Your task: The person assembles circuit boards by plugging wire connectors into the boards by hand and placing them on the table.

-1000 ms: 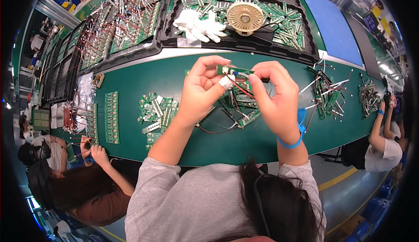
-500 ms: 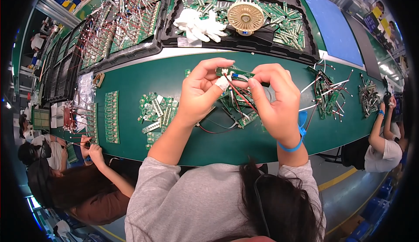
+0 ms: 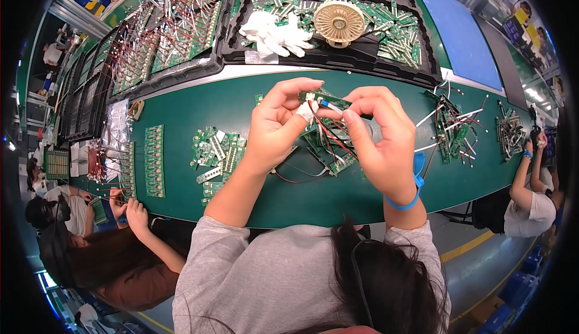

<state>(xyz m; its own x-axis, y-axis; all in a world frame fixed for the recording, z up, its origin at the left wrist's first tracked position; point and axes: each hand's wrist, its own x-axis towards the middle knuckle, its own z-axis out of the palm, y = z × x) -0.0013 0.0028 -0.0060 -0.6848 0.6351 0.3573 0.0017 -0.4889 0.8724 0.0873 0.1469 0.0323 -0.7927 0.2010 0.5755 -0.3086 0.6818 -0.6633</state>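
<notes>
Between my two hands, above the green table (image 3: 271, 204), is a small green circuit board (image 3: 330, 97) with white connectors and red, black and white wires. My left hand (image 3: 274, 126) is closed on the board's left end, a white covering around its thumb tip. At the other end, my right hand (image 3: 381, 132) pinches the board and its white cable with a blue end; a blue band circles that wrist. Below my hands lie several wired boards (image 3: 341, 162), partly hidden. Loose circuit boards (image 3: 218, 153) lie left of my left forearm.
A black tray (image 3: 431, 72) of boards stands at the back with a small round fan (image 3: 339, 23) and white gloves (image 3: 276, 34). Wired boards fill another tray (image 3: 163, 75) at left. More wired boards (image 3: 455, 126) lie at right. A co-worker's hands (image 3: 129, 207) are at the left edge.
My hands keep their grip on the board, which shifts and tilts slightly. The co-worker's hand at left has moved slightly.
</notes>
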